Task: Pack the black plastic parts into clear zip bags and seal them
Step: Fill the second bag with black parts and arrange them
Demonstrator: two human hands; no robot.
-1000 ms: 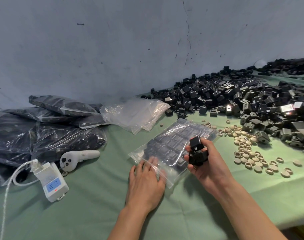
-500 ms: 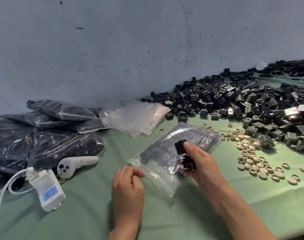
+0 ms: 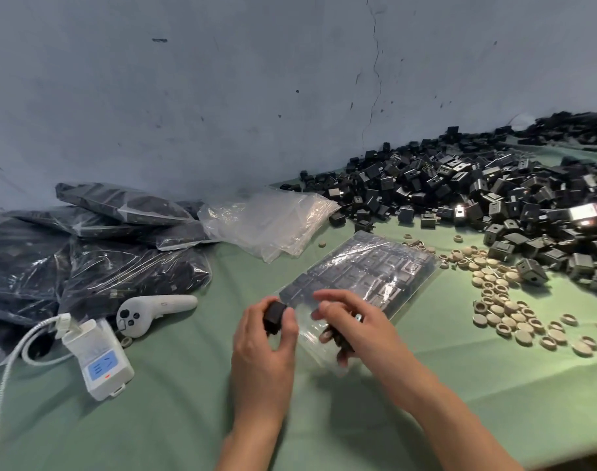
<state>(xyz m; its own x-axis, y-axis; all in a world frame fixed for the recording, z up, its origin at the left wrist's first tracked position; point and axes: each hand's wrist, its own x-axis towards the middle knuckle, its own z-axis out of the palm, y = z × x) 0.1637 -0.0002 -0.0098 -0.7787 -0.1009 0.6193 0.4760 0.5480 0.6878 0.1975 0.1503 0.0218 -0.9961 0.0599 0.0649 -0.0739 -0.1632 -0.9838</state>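
Note:
A clear zip bag [image 3: 361, 273] part-filled with rows of black plastic parts lies on the green cloth in front of me, its open end toward my hands. My left hand [image 3: 263, 351] grips one black part [image 3: 275, 314] at the bag's near left corner. My right hand [image 3: 354, 331] holds another black part [image 3: 337, 338] under its fingers over the bag's mouth. A big heap of loose black parts [image 3: 477, 198] covers the table at the right rear.
Sealed, filled bags [image 3: 96, 260] are stacked at the left. A bundle of empty clear bags [image 3: 273, 222] lies behind the open bag. A white controller [image 3: 151, 311], a white charger with cable [image 3: 100, 362] and several tan rings [image 3: 507, 307] lie around.
My left hand has taken one black part from my right hand and now grips it. My right hand moved down over the bag's mouth, still holding another part.

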